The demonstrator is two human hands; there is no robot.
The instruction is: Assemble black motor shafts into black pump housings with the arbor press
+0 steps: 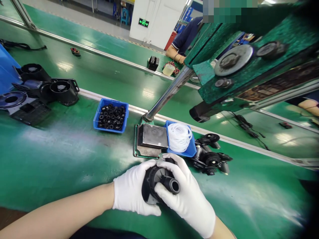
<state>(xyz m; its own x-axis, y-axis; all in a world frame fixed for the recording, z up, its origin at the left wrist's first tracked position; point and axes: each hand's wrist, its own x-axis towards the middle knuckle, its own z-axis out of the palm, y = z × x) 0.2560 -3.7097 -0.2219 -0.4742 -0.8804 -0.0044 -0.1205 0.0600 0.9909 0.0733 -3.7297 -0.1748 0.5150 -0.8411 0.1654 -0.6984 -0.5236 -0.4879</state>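
Observation:
Both my hands wear white gloves and hold one black plastic pump part (159, 184) with a round tube end pointing toward me. My left hand (132, 192) cups it from the left. My right hand (186, 196) wraps it from the right, fingers over the tube. Just beyond them sits the metal base plate (152, 136) of a green press (239, 63), whose steel column (169, 94) rises up to the right.
A blue tray (97, 117) of small black rings lies left of the press. A blue tray (189, 151) holds white rings, with several black parts (210, 157) to its right. Black housings (59, 89) lie far left. Another person's arm (174, 53) rests beyond the conveyor.

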